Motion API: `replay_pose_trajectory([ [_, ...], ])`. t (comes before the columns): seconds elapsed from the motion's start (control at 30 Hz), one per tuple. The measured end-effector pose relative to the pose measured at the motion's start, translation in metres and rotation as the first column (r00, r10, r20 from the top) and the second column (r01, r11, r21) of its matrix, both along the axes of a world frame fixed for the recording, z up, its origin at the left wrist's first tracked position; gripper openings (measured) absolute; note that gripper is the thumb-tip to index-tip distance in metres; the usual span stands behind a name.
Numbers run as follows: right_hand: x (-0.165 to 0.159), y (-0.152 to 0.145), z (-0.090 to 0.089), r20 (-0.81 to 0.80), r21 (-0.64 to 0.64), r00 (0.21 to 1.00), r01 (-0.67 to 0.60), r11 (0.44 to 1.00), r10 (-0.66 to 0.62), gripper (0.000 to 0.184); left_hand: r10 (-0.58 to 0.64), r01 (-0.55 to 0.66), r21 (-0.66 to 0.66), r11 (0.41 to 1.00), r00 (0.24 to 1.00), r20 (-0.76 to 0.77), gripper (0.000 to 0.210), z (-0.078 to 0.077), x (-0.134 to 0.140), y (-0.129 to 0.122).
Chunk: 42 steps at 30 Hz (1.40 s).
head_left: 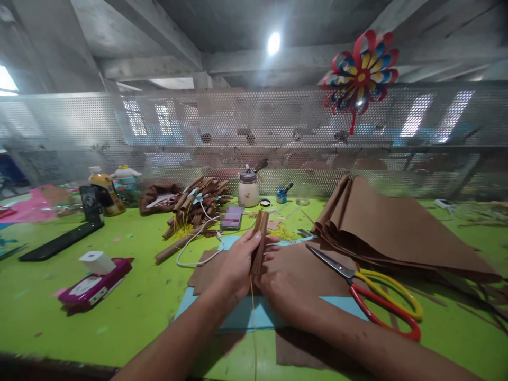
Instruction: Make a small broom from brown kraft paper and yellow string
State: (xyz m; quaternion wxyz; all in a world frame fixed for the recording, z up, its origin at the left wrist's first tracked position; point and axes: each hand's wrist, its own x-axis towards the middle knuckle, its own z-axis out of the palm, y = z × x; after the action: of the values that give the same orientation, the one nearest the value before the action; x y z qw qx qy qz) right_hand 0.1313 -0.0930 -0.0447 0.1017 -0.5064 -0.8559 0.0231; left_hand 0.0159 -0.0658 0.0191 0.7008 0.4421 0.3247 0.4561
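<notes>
One narrow, pleated brown-paper bundle (261,238) at frame centre, head view; bare left hand (237,260) clamped round it. Bare right hand (282,292) curled at its lower end, fingers hidden, can't tell what it grips. Pleating looks done; thin yellow string (254,330) trails loose to bottom edge, so tying looks unfinished. Long axis near vertical in frame, top end pointing up, slight right lean.
</notes>
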Motion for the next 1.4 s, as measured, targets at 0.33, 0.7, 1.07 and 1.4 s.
replay_pose_trajectory([
  [0.33, -0.012, -0.047, 0.021, 0.109, -0.044, 0.953, -0.278, 0.959, 0.282, 0.012, 0.056, -0.055, 0.042, 0.998, 0.998, -0.023, 0.012, -0.006, 0.001, 0.006],
  [0.7, 0.065, 0.008, 0.094, -0.695, 0.15, 0.712, 0.277, 0.949, -0.098, 0.023, -0.068, 0.084, 0.15, 0.985, 0.992, -0.109, 0.02, -0.01, 0.009, -0.004],
  [1.07, 0.049, 0.022, 0.055, -0.92, -0.086, 0.368, 0.141, 0.986, -0.133, 0.032, -0.143, 0.184, 0.2, 0.962, 0.968, -0.204, 0.031, -0.022, 0.017, -0.006],
  [1.4, 0.055, 0.029, 0.052, -0.943, -0.159, 0.271, 0.134, 0.978, -0.191, 0.027, -0.301, 0.308, 0.021, 0.951, 0.941, -0.155, 0.03, -0.03, 0.021, -0.008],
])
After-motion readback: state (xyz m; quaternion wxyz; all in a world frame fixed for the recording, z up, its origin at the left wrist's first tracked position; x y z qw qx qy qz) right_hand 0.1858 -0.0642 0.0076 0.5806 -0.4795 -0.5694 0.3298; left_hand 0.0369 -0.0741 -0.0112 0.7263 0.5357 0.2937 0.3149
